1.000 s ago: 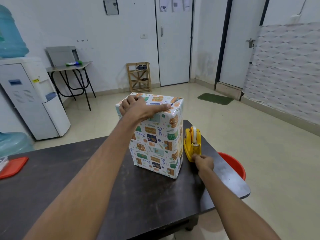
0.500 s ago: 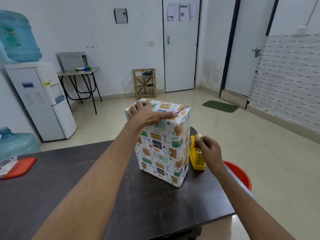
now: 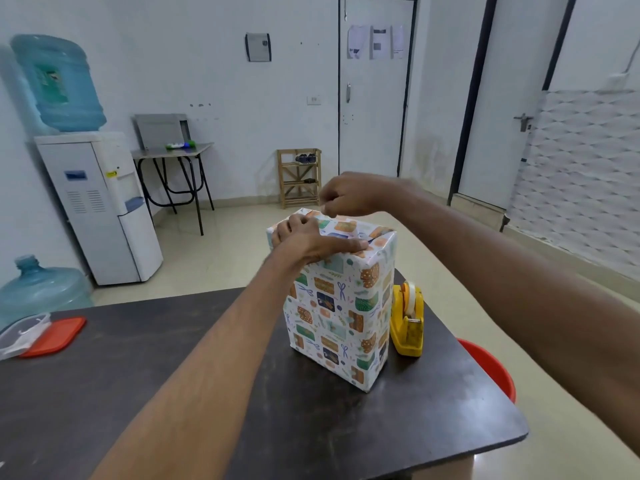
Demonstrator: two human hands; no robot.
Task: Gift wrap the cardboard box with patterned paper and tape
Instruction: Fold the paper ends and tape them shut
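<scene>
The cardboard box (image 3: 339,317) stands upright on the dark table (image 3: 173,358), covered in white paper with a colourful gift pattern. My left hand (image 3: 308,237) grips its top near corner, fingers curled over the folded paper and thumb laid along the front top edge. My right hand (image 3: 353,194) hovers just above the top's far side, fingertips pinched together on a short strip of clear tape that is barely visible. The yellow tape dispenser (image 3: 408,320) sits on the table against the box's right side.
A red lid (image 3: 55,336) and a clear plastic container (image 3: 20,332) lie at the table's left edge. A red bucket (image 3: 495,368) stands on the floor past the right edge. A water cooler (image 3: 100,209) and a spare bottle (image 3: 38,289) are at the left.
My right hand left the tape dispenser and rose to above the box top, fingers pinched. My left hand stayed on the box top. The camera tilted up.
</scene>
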